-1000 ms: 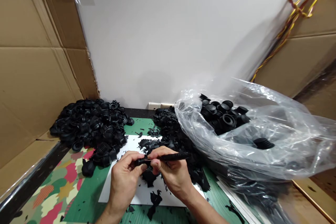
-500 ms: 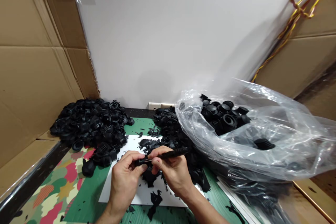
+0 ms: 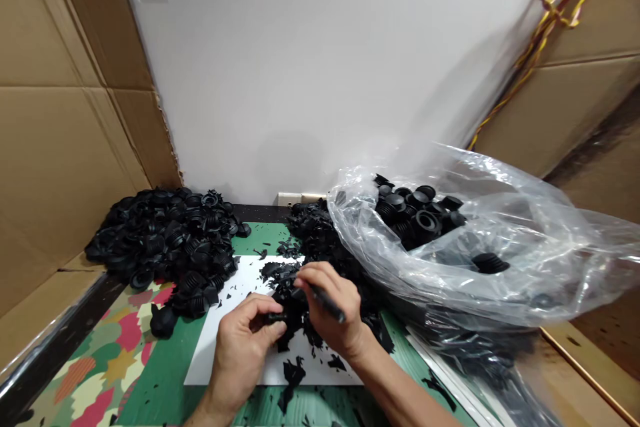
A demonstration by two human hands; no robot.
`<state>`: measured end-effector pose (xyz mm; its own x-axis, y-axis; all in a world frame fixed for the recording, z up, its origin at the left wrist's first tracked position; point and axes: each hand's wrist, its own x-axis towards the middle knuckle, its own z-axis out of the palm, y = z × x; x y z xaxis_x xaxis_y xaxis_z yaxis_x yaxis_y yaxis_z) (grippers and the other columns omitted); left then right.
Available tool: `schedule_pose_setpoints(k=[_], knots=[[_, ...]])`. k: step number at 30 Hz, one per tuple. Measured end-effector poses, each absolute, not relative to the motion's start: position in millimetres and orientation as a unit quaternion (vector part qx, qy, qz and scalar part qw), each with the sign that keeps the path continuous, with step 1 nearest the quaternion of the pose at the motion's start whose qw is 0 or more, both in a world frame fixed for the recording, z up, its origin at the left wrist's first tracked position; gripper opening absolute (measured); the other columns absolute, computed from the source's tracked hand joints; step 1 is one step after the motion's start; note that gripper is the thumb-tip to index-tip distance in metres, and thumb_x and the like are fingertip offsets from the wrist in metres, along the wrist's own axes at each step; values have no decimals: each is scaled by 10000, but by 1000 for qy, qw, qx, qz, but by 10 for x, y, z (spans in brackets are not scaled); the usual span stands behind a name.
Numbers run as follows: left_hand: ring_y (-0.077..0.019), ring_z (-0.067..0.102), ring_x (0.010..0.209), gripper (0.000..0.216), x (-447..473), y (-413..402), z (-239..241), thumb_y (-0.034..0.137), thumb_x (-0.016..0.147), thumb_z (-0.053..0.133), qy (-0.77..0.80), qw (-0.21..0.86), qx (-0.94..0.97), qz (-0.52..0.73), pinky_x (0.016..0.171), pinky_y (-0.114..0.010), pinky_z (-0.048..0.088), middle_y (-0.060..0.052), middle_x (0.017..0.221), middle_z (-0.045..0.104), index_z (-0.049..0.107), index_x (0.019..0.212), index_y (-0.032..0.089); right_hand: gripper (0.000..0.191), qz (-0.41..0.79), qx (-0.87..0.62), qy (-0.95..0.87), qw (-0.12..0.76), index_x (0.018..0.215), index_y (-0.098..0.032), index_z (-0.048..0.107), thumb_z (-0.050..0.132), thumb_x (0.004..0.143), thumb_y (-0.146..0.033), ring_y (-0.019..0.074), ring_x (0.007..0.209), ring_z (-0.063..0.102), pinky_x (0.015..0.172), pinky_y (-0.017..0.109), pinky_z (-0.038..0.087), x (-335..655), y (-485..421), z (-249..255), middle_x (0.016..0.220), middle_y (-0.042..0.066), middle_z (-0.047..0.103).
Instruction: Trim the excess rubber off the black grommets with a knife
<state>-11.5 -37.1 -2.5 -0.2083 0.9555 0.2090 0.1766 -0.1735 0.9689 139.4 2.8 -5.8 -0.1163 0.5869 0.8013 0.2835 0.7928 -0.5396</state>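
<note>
My left hand (image 3: 245, 343) pinches a small black rubber plug (image 3: 274, 317) between thumb and fingers, above a white sheet (image 3: 220, 327). Most of that plug is hidden by the fingers. In my right hand (image 3: 333, 307) is a slim black-handled tool (image 3: 326, 301), its back end pointing toward me; its tip is hidden, so its kind is unclear. The two hands are a little apart. Black scraps (image 3: 293, 377) lie on the sheet under and around both hands.
A heap of ribbed black plugs (image 3: 175, 233) is at the left, by a cardboard wall (image 3: 55, 80). Behind my right hand rises a pile of black trimmings (image 3: 320, 230). A clear plastic bag (image 3: 500, 233) holding more plugs stands at the right.
My right hand has pulled the tool away from the plug and turned it, so its handle now points toward me. My left hand keeps its pinch. The view has shifted slightly.
</note>
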Motion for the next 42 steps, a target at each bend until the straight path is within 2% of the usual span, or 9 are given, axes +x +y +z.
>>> schedule_pose_setpoints(k=[5,11,15,18,21,28,35,38,42], knots=[[-114,507,484,137,-131,-344,3,165,502,709,553,359,488,572,458,-222,436,-15,694,694,743,632,191,137,278,-385,-604,640,770,-195,628,573,859,-283,105,437,531,411,236,440,1441,104,-82,703,27,621],[-93,463,482,203,-177,-347,-28,173,509,737,563,408,440,568,454,-202,401,15,599,625,742,712,165,219,454,-352,-551,605,773,-170,632,620,798,-388,111,445,517,427,233,410,1386,1,-37,628,5,600],[-96,474,485,244,-185,-351,-24,187,520,753,562,445,408,566,467,-197,403,38,515,572,731,760,154,288,524,-361,-536,555,745,-161,604,648,761,-445,102,417,480,423,226,383,1383,-4,-21,537,-34,523],[-105,514,513,239,-185,-333,-15,178,512,758,558,435,412,575,489,-205,432,22,580,624,736,749,161,308,579,-375,-543,479,695,-160,589,683,719,-452,87,395,437,392,211,349,1359,-9,-16,516,-46,504],[-140,587,587,241,-183,-315,0,181,482,775,554,408,429,585,545,-237,487,-15,710,692,745,721,166,267,607,-375,-557,426,682,-155,604,708,692,-401,79,403,426,388,198,337,1317,-30,-17,505,-55,495],[-142,601,517,379,-169,-314,124,148,411,804,554,493,349,573,477,-224,480,-19,577,696,737,784,143,267,671,-362,-491,422,598,-149,580,721,628,-374,52,355,404,367,184,340,1300,-5,-32,472,-57,519],[-119,549,477,359,-216,-266,139,165,422,807,550,479,373,573,459,-218,447,10,533,650,736,774,150,275,679,-356,-467,441,595,-142,589,735,606,-375,37,310,376,349,190,347,1299,32,-54,471,-49,555],[-114,521,499,309,-186,-241,202,168,434,796,553,447,416,567,473,-220,430,15,557,633,750,740,165,293,676,-354,-469,445,588,-143,584,738,616,-391,39,311,375,345,188,348,1282,31,-61,458,-53,539],[-141,542,584,212,-103,-214,325,159,425,785,553,339,511,564,498,-227,438,-7,695,655,757,630,206,324,676,-355,-460,454,584,-158,555,742,620,-420,45,306,364,337,182,344,1252,30,-62,397,-79,472]])
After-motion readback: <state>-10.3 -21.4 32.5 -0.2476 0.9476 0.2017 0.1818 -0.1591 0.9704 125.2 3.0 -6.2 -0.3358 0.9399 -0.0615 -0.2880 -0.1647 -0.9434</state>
